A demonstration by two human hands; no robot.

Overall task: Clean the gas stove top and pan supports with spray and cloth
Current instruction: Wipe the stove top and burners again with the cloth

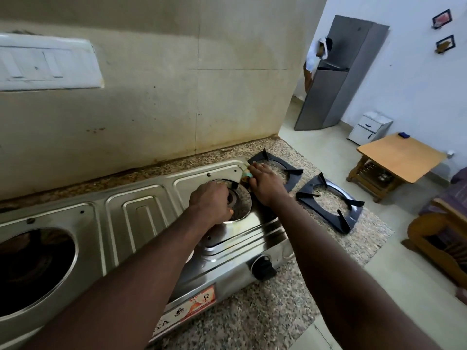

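Observation:
A steel gas stove top (141, 213) lies on the speckled granite counter (252, 322). My left hand (209, 200) is closed over the right burner opening (240, 200), gripping its rim or the burner part inside; which one is hidden. My right hand (265, 185) presses a small pale cloth (246, 175) against the stove's far right edge. Two black pan supports (276, 168) (331, 202) lie off the stove on the counter to the right. No spray bottle is in view.
The left burner opening (32, 269) is dark and bare. A black knob (264, 267) sits on the stove front. The tiled wall (177, 97) with a switch panel (48, 63) stands behind. Beyond the counter are a fridge (341, 72), a person beside it, and a wooden table (399, 157).

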